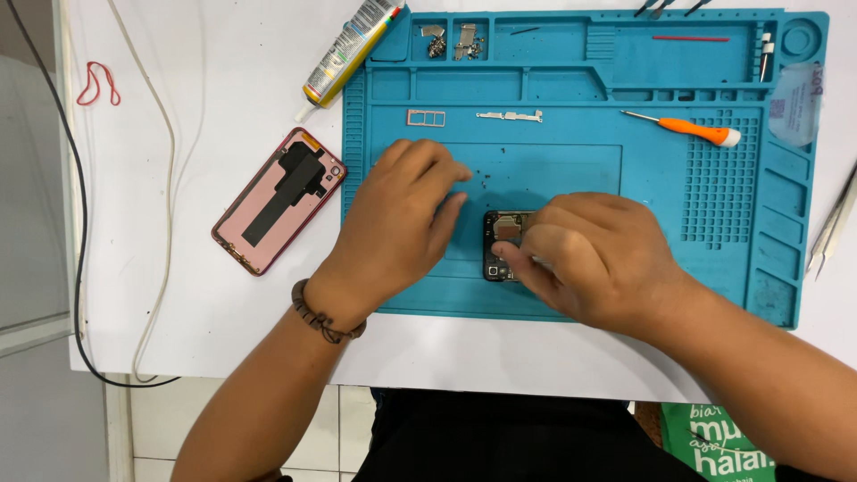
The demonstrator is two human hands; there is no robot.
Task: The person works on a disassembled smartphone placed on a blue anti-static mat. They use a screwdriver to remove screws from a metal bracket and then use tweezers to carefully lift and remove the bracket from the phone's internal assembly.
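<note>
A person works over an opened phone (pixel 500 245) lying on a blue repair mat (pixel 553 183) set on a white table (pixel 205 295). The right hand (pixel 594 259) covers most of the phone, its fingers (pixel 536 245) curled and pressed together, fingertips down on the exposed upper end of the device; whether they pinch a small part cannot be told. Only that dark end shows, just left of and under those fingertips. The left hand (pixel 397 223) rests flat on the mat just left of the phone, fingers loosely together and pointing up and to the right, holding nothing; its fingertips lie near the phone's upper corner without clearly touching it. A pink back cover (pixel 278 201) lies off the mat, well left of the left hand. Beyond the left fingertips sit a card tray (pixel 426 117) and a thin metal bracket (pixel 510 115); an orange-handled screwdriver (pixel 687 128) lies beyond the right hand, and a glue tube (pixel 350 49) crosses the mat's upper left corner.
</note>
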